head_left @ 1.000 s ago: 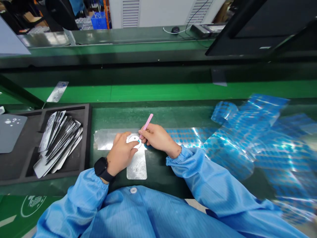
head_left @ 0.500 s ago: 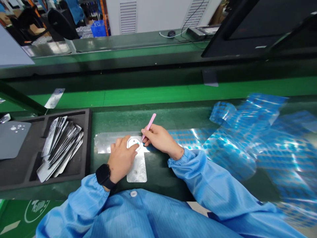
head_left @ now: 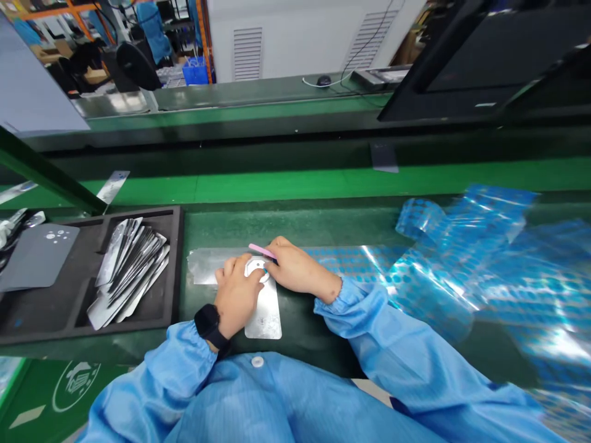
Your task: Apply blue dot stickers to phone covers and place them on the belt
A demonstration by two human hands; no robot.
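A flat silver metal plate [head_left: 265, 315] with rounded corners lies on the green bench in front of me. A white part with a ringed outline [head_left: 255, 266] sits at its far end. My left hand [head_left: 237, 295], with a black watch at the wrist, grips the plate there, its fingers and thumb bent around the white part. My right hand [head_left: 295, 266] is closed on pink tweezers [head_left: 261, 250], whose rounded end points left. Its fingertips meet the white part's right edge, where a small blue spot shows. The tweezers' tips are hidden by the hand.
Clear film with blue dots [head_left: 355, 261] runs right from under my hands into a loose heap [head_left: 429, 286]. At left, a black tray [head_left: 178, 277] holds a fanned stack of metal plates [head_left: 133, 271] and a grey plate [head_left: 39, 255]. A dark monitor [head_left: 466, 61] stands at back right.
My right hand has turned, so the tweezers now lie nearly flat, pointing left, instead of upright. Its fingertips have come onto the white part. The left hand stays on the plate; the view has shifted slightly.
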